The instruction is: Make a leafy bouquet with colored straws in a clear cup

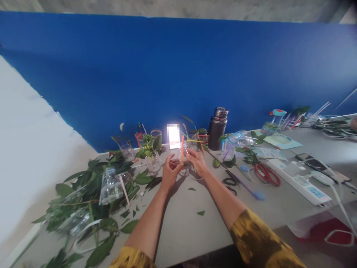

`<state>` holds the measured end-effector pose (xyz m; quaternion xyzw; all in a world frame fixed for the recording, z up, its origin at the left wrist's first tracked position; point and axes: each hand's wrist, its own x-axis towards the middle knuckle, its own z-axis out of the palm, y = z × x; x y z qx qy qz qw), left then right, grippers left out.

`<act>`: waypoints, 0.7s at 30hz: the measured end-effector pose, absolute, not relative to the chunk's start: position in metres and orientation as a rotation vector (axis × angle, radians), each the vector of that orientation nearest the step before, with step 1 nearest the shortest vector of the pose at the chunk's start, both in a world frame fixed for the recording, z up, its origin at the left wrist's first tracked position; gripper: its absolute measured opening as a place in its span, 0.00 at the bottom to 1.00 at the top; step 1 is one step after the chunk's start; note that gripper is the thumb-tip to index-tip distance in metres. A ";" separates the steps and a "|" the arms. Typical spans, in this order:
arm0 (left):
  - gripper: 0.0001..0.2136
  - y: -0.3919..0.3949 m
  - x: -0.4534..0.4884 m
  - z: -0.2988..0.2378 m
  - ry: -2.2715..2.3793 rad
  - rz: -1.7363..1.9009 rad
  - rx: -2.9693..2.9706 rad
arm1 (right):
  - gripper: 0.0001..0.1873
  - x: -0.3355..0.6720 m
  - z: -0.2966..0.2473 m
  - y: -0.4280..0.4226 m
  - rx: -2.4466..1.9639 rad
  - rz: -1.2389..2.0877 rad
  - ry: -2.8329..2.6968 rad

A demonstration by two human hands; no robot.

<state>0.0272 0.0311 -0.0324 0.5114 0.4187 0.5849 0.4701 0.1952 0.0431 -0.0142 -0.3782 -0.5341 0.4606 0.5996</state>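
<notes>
Both my hands meet over the middle of the table. My left hand (170, 173) has its fingers curled, with the thumb at the lower end of an upright orange straw (182, 147). Close on the other side, my right hand (197, 162) pinches a clear plastic container (184, 149), which stands right behind the straw. Its outline is faint, and my fingers cover part of it. A clear cut-off cup (153, 163) is left of my left hand. Small cut leaf pieces (201, 213) lie between my forearms.
Leafy branches (80, 182) and a crumpled clear bottle (111, 186) cover the left side. A black thermos (218, 130) stands against the blue wall (178, 74). Rightward lie black-handled scissors (231, 182), red-handled scissors (267, 174), a white power strip (299, 182) and a phone (312, 163).
</notes>
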 end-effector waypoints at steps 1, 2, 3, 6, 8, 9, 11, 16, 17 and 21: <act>0.33 0.031 0.028 -0.031 1.018 1.429 1.256 | 0.29 0.196 -0.014 0.043 -0.885 1.070 -1.246; 0.31 0.030 0.029 -0.030 1.001 1.415 1.259 | 0.29 0.197 -0.014 0.044 -0.888 1.081 -1.248; 0.29 0.029 0.029 -0.029 0.974 1.393 1.260 | 0.29 0.197 -0.014 0.044 -0.887 1.106 -1.236; 0.25 0.027 0.032 -0.025 0.883 1.327 1.264 | 0.29 0.195 -0.016 0.043 -0.841 1.249 -1.111; 0.25 0.025 0.035 -0.023 0.856 1.310 1.277 | 0.30 0.191 -0.017 0.042 -0.803 1.329 -1.019; 0.25 0.024 0.035 -0.022 0.861 1.315 1.291 | 0.30 0.189 -0.018 0.041 -0.797 1.347 -0.993; 0.25 0.022 0.037 -0.021 0.923 1.370 1.323 | 0.31 0.185 -0.019 0.041 -0.807 1.339 -0.980; 0.19 0.018 0.035 -0.016 1.150 1.502 1.412 | 0.31 0.183 -0.022 0.042 -0.852 1.255 -1.000; 0.17 0.017 0.035 -0.015 1.153 1.482 1.435 | 0.31 0.182 -0.023 0.043 -0.866 1.235 -1.006; 0.14 0.017 0.034 -0.012 1.129 1.474 1.432 | 0.31 0.179 -0.027 0.044 -0.872 1.178 -1.038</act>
